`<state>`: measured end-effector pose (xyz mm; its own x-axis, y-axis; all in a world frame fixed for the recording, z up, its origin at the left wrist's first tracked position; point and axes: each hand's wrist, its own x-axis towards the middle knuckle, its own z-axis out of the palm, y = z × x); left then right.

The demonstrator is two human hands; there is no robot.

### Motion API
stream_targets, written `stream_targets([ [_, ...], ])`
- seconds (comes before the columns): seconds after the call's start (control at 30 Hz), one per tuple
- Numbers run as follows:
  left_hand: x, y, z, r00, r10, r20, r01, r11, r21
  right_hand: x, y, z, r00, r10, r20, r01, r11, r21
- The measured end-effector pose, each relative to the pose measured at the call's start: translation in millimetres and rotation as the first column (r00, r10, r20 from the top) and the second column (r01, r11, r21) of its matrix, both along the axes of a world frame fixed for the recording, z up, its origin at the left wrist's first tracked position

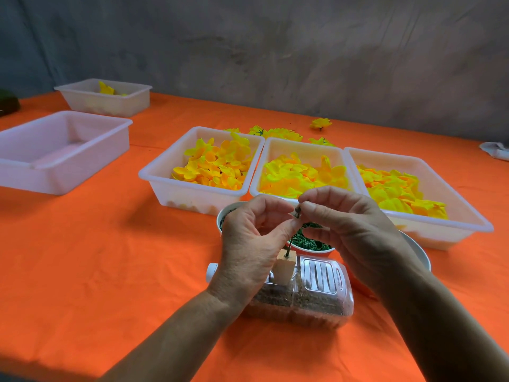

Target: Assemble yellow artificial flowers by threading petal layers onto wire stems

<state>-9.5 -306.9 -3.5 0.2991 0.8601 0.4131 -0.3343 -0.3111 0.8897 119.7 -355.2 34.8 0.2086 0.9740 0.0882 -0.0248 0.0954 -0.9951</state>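
- Both hands raised over the counter, meeting at centre, above a sand-filled clear bottle lying on its side.
- Left hand grip: thumb and forefinger pinched on a small dark green piece, apparently the top of a wire stem.
- Right hand grip: fingertips pinched on the same piece from 3 o'clock; other fingers curled.
- Stem seemingly standing in a wooden block set into the bottle, just under the left hand.
- Petal layers waiting in three white trays at 12 o'clock: left tray, middle tray, right tray. None threaded yet, by the look of it.
- Likely step: seating or readying the stem tip before the first layer.
- To do well: keep the stem upright in the block, steady with one pinch, free the other hand for a petal from the nearest tray; centre the petal hole on the tip before pushing down.
- Cup of green parts just behind the hands, half covered.
- Second cup at 11 o'clock of the left hand, mostly hidden; contents unclear.
- Exact nature of the pinched piece too small to tell.
- Finished flowers behind the trays, partly blocked by the rims.
- Two more trays at 10 o'clock, well apart: near tray and far tray.
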Motion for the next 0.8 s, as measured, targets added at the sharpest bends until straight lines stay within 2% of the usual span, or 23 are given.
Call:
stream_targets([
  [0.27, 0.7, 0.4, 0.8, 1.000, -0.015, 0.018, 0.015, 1.000, -0.009, 1.9, -2.5, 4.9, 0.985, 0.000, 0.170, -0.016, 0.995, 0.095],
  [0.7, 1.5, 0.9, -0.5, 1.000, 0.000, 0.010, 0.000, 1.000, 0.005, -2.3, 2.5, 4.5, 0.962, -0.065, 0.267, 0.013, 0.981, 0.194],
  [0.8, 1.4, 1.3, -0.5, 1.000, 0.008, -0.006, -0.008, 1.000, 0.006, -4.5, 1.7, 7.5, 0.934, -0.086, 0.346, 0.000, 0.970, 0.242],
])
